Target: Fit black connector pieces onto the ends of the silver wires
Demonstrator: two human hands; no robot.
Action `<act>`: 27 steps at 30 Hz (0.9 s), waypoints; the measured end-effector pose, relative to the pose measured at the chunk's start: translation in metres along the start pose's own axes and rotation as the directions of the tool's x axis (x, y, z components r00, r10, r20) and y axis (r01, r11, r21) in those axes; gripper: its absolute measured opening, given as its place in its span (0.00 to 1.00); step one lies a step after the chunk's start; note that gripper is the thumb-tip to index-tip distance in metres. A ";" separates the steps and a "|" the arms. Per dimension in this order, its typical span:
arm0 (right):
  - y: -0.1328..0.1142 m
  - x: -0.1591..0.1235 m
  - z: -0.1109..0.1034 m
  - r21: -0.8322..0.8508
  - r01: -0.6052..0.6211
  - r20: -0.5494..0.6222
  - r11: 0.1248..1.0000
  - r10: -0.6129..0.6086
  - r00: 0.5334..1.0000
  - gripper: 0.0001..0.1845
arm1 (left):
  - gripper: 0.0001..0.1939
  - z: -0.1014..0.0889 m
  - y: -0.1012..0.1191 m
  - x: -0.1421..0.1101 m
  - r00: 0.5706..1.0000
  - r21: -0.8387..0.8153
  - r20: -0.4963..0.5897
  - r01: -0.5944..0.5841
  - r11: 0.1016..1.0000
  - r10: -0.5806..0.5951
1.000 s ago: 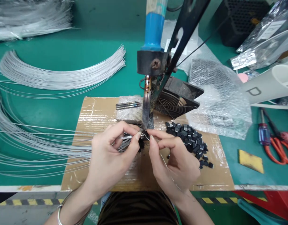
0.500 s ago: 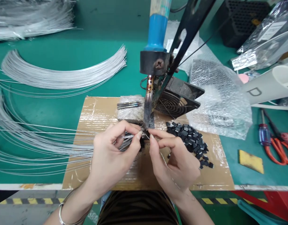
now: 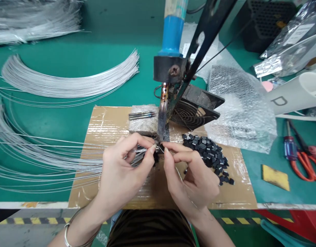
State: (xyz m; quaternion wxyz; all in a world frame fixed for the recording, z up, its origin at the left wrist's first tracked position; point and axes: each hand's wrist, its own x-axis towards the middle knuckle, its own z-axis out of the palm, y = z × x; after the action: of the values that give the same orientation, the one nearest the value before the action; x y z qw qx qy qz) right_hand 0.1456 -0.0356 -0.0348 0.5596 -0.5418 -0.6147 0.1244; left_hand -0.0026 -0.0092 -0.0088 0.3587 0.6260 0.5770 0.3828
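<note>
My left hand [image 3: 122, 168] is closed in a pinch on a thin silver wire [image 3: 70, 151] that runs off to the left. My right hand [image 3: 191, 175] pinches a fine strand of solder wire [image 3: 179, 173] at the same spot. Both fingertips meet just under the tip of a fixed soldering iron [image 3: 161, 116] with a blue handle [image 3: 172, 34]. A small black part [image 3: 156, 157] sits between the fingertips, mostly hidden. Everything happens over a taped cardboard mat [image 3: 109, 127].
A pile of small black parts [image 3: 208, 152] lies right of my hands. Bundles of silver wires [image 3: 65, 82] fan across the green bench. A black fan [image 3: 195, 109], bubble wrap [image 3: 240, 109], red-handled scissors [image 3: 305, 161], a yellow sponge [image 3: 275, 176] and a white tube [image 3: 294, 94] sit to the right.
The view shifted slightly a second ago; since then my hands have stayed pinched at the iron tip with no visible movement.
</note>
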 end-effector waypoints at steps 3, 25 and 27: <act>0.000 0.000 0.000 0.000 0.009 -0.008 1.000 -0.009 1.000 0.12 | 0.07 0.001 -0.001 0.001 1.000 -0.006 -0.002 -0.003 1.000 0.003; -0.001 0.000 0.001 0.009 -0.003 -0.003 1.000 0.003 1.000 0.12 | 0.07 0.001 0.000 0.000 1.000 0.005 0.003 0.015 1.000 -0.015; -0.001 0.000 0.001 0.014 -0.004 -0.001 1.000 0.004 1.000 0.12 | 0.07 0.002 0.000 0.000 1.000 0.002 0.001 0.013 1.000 -0.013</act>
State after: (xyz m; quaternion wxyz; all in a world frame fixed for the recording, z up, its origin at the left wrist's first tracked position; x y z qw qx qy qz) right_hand 0.1448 -0.0354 -0.0344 0.5633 -0.5393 -0.6124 0.1297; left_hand -0.0012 -0.0094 -0.0098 0.3607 0.6229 0.5812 0.3796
